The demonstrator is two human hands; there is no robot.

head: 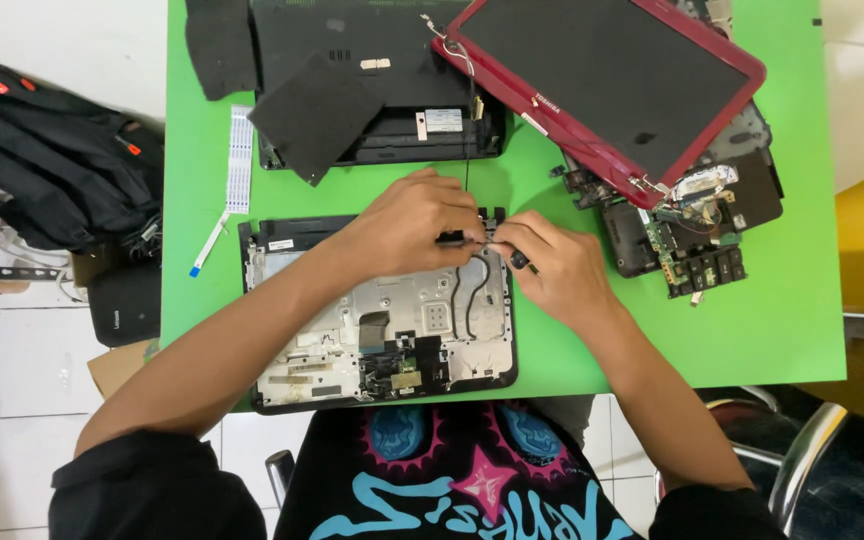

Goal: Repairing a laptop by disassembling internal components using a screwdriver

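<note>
An opened laptop base [382, 330] with a silver inner frame and black cables lies on the green table [772, 320] in front of me. My left hand [407, 225] rests on its far right corner, fingers curled on a small black part there. My right hand [557, 265] meets it from the right, pinching a thin tool with a dark handle whose tip reaches the same corner.
A red-framed laptop screen [602, 75] lies tilted at the back right over a stripped board [697, 235]. A black laptop base [382, 80] and dark foam pads [317, 115] sit at the back. A white ribbon cable [239, 160] lies left. A black backpack [52, 150] stands off-table left.
</note>
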